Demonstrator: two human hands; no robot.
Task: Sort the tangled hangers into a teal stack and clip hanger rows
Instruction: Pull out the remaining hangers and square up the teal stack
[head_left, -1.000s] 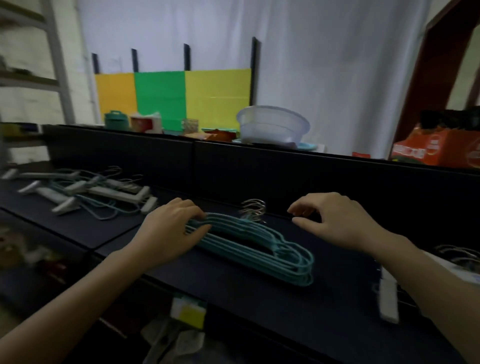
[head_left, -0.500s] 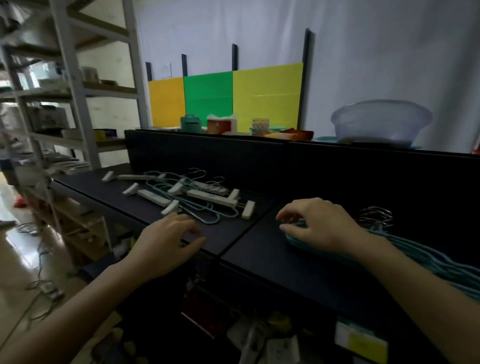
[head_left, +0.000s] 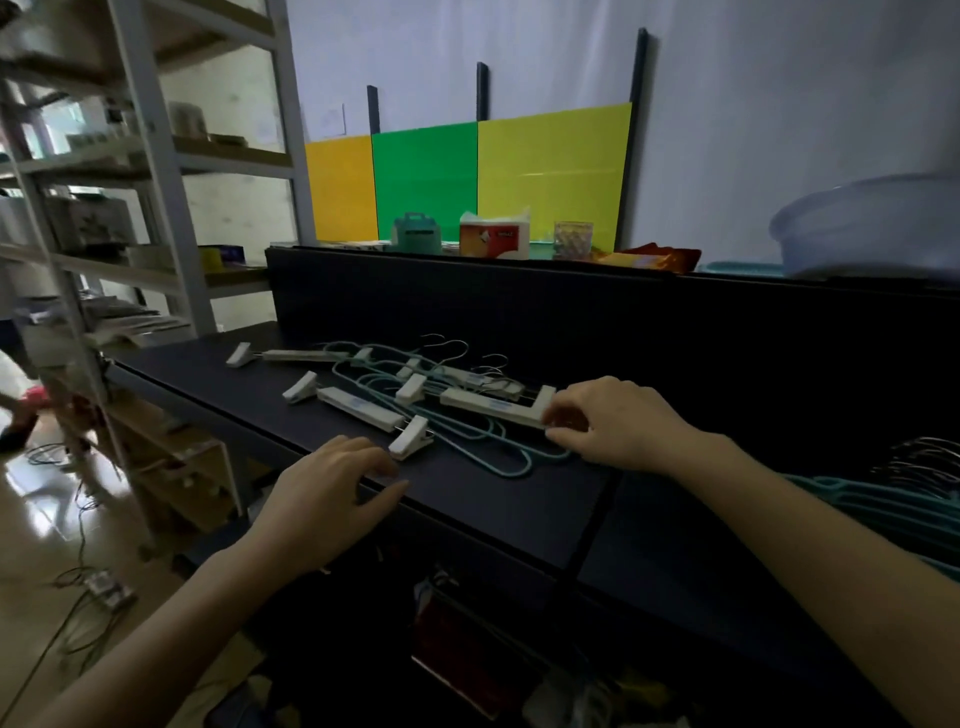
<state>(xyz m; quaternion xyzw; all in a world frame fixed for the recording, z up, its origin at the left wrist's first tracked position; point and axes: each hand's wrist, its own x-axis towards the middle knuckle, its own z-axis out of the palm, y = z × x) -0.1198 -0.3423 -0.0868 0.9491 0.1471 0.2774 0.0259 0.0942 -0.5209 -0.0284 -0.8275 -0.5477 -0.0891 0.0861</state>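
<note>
Although the light is low, a tangle of clip hangers (head_left: 415, 395) can be made out lying flat on the dark surface (head_left: 493, 509). It is made up of thin teal wire loops (head_left: 498, 457) crossed over one another, long white bars, short white clips (head_left: 410, 444) set at differing angles, and several bare metal hooks (head_left: 457, 345) turned toward the tangle's far side. One clip and one bar are set slightly apart at the tangle's left end. Well to the right of the tangle, a teal stack (head_left: 878, 499) of plain hangers is laid with its hooks bunched at the far side; only part of it is shown.

The right hand (head_left: 618, 426) is held palm down at the right end of the tangle, with the wrist raised and the fingers curled. The end of the nearest white bar (head_left: 493, 408) is pinched between its fingertips and thumb, though the contact is partly hidden by the knuckles. The left hand (head_left: 332, 493) is placed at the near side of the tangle, palm down over the front edge of the surface, its fingers loosely extended and slightly spread. Nothing is held by it; its fingertips are just beside the nearest clip, and whether that clip is touched cannot be told.
</note>
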